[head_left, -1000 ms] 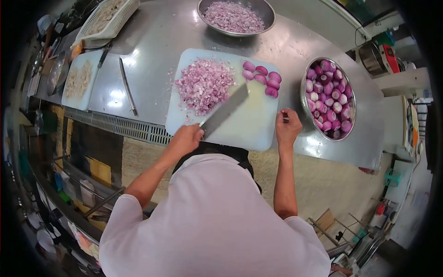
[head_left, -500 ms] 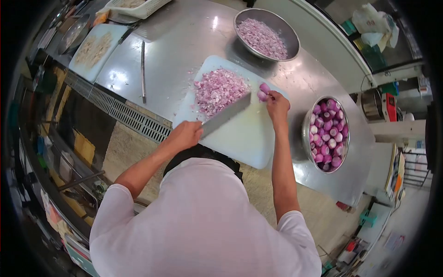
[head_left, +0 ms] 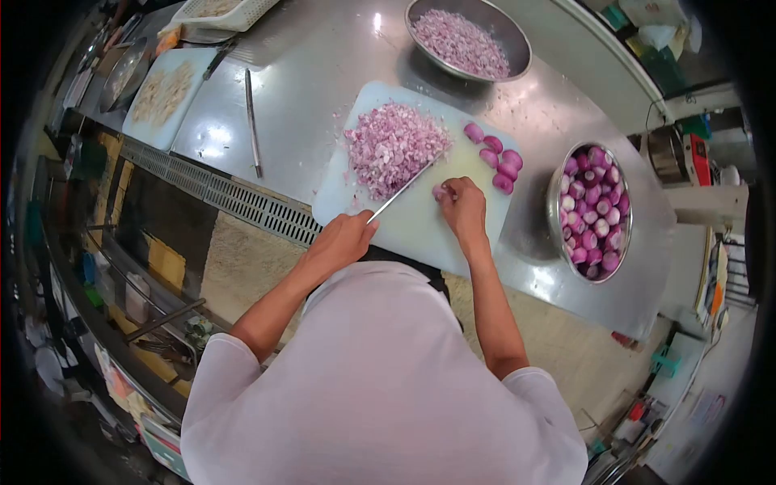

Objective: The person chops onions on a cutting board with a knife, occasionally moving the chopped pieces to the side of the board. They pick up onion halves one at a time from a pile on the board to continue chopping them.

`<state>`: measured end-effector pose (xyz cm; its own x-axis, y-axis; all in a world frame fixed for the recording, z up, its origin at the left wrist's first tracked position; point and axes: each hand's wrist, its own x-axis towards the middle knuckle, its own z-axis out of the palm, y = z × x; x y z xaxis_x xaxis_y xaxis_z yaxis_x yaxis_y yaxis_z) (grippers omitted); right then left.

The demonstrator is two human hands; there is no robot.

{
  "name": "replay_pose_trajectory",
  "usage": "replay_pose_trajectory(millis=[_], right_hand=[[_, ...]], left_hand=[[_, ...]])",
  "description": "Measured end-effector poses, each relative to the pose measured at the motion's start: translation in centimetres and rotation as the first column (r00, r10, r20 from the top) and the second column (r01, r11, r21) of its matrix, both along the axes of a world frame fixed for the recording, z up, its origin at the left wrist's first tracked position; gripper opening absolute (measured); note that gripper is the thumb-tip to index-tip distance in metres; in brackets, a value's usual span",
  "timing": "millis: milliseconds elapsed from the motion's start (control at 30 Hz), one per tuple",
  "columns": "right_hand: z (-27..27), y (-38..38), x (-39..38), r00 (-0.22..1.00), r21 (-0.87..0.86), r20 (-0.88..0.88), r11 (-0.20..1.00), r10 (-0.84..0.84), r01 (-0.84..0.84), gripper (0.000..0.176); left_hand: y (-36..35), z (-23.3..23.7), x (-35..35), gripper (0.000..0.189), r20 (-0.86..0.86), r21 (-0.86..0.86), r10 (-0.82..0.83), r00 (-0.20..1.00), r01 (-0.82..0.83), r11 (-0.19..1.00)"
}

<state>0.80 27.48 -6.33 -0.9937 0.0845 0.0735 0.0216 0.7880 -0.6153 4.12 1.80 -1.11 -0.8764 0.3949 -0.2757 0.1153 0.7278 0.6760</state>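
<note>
My left hand (head_left: 343, 237) is closed round the handle of a knife (head_left: 404, 187), its blade standing nearly edge-on over the white cutting board (head_left: 428, 238). The blade lies along the lower right side of a heap of chopped red onion (head_left: 394, 149). My right hand (head_left: 465, 212) pinches a small onion piece (head_left: 440, 192) just right of the blade; the fingers partly cover it. Several purple onion pieces (head_left: 508, 170) rest along the board's right edge, beyond my right hand.
A steel bowl (head_left: 519, 58) of chopped onion stands behind the board. Whole peeled red onions fill another steel bowl (head_left: 557, 218) at right. On the left lie a thin metal rod (head_left: 253, 125) and a second board (head_left: 174, 129) with pale pieces. A white basket (head_left: 257, 14) stands farther back.
My right hand has moved from the onion pieces at the board's right side toward me and the blade, now pinching a piece. The blade has turned from showing its flat side to nearly edge-on.
</note>
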Motion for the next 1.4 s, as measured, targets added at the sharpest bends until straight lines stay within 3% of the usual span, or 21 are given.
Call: replay_pose_trajectory(millis=[167,500,667,900,967,1067,1133,1400], right_hand=[[-0.1,-1.3,1.8,0.987,-0.015,-0.158,1.000,-0.011,0.009,0.010],[-1.8,-1.5,2.1,0.980,-0.008,-0.171,0.994,-0.107,0.107,0.013],[-2.0,-1.7,3.0,0.948,-0.071,-0.275,0.987,-0.161,0.147,0.011],[-2.9,-1.8,3.6,0.938,-0.073,-0.271,0.976,-0.218,0.206,0.012],[-2.7,-1.9,3.4,0.936,-0.090,-0.292,0.980,-0.198,0.179,0.005],[-2.5,-2.0,3.5,0.939,-0.094,-0.264,0.975,-0.219,0.201,0.013],[-2.5,-1.8,3.7,0.930,-0.108,-0.292,0.974,-0.223,0.200,0.013],[-2.8,-1.6,4.1,0.920,-0.143,-0.334,0.976,-0.206,0.166,0.013]], left_hand=[[1.5,2.5,0.9,0.025,0.059,-0.047,-0.059,0.997,0.062,0.997],[2.5,1.2,0.8,0.028,-0.012,-0.139,-0.162,0.987,0.158,0.978],[2.1,2.3,1.1,0.028,-0.011,-0.187,-0.235,0.972,0.228,0.955],[1.6,1.5,0.9,0.029,-0.049,-0.168,-0.243,0.969,0.232,0.958],[1.6,1.4,0.9,0.029,-0.081,-0.163,-0.239,0.968,0.223,0.961],[1.3,0.9,0.9,0.030,-0.049,-0.199,-0.245,0.968,0.231,0.952],[1.9,3.0,1.0,0.030,-0.010,-0.184,-0.219,0.976,0.213,0.959],[1.5,1.9,1.6,0.032,0.017,-0.243,-0.227,0.974,0.225,0.944]])
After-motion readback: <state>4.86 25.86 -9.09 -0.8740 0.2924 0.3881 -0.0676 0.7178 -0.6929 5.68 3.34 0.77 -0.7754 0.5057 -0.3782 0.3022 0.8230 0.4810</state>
